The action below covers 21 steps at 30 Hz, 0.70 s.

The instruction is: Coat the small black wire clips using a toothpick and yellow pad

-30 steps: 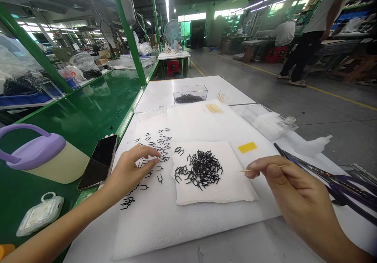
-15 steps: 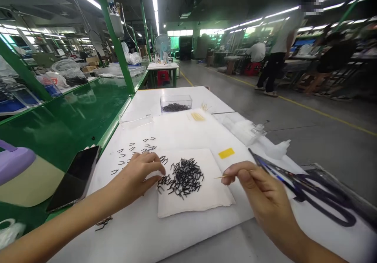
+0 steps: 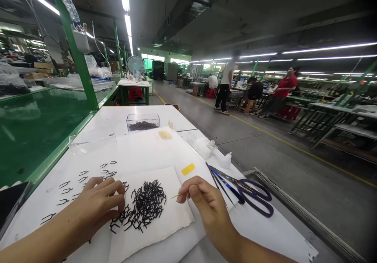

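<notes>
My right hand (image 3: 203,202) pinches a thin wooden toothpick (image 3: 175,196), its tip pointing left toward a pile of small black forked pieces (image 3: 149,204). The pile lies on a white sheet (image 3: 173,219) with a rough front edge. At the pile's left side, my left hand (image 3: 103,200) rests low with curled fingers, thumb and forefinger close together among the outer pieces. What these fingertips grip, if anything, is hidden. Left of that hand, several single forked pieces (image 3: 65,184) lie spread out on the white surface.
Farther back stand a clear box (image 3: 143,122) of dark pieces and a bundle of toothpicks (image 3: 165,134). A yellow rectangle (image 3: 187,169) lies beyond the sheet. Scissors (image 3: 256,196) and tweezers (image 3: 219,182) lie to the right. A clear lid (image 3: 92,143) is at left; people are in the background.
The view has swung to the right, so the table sits farther left in it. Both hands stay beside the pile, and the toothpick remains in my right hand.
</notes>
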Motion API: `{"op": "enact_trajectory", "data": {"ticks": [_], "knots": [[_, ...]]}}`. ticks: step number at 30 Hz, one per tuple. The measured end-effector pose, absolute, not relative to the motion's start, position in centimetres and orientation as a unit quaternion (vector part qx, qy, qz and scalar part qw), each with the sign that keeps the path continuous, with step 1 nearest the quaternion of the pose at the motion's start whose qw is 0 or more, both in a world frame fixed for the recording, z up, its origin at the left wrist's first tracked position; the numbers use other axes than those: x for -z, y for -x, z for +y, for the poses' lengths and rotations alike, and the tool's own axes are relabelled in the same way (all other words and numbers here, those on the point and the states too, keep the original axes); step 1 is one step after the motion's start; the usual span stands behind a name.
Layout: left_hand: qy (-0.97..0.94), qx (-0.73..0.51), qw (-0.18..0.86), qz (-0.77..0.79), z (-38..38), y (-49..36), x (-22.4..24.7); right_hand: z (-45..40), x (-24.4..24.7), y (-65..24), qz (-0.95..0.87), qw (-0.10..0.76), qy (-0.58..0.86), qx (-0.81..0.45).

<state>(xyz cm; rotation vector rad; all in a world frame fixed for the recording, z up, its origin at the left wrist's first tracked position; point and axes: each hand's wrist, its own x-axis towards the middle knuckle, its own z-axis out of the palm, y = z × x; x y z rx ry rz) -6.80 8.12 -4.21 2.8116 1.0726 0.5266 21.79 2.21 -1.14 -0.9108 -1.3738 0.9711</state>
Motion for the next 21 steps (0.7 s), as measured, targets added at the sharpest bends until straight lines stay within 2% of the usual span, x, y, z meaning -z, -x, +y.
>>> {"op": "enact_trajectory", "data": {"ticks": [11, 21], "knots": [[-0.933, -0.173, -0.044, 0.313, 7.86, 5.98, 3.6, 2.53, 1.61, -21.88, -0.553, 0.567, 0.402, -0.459], [-0.94, -0.166, -0.011, 0.298, 7.39, 5.77, 3.31, 2.61, 1.81, -21.91, -0.542, 0.559, 0.411, -0.474]]}}
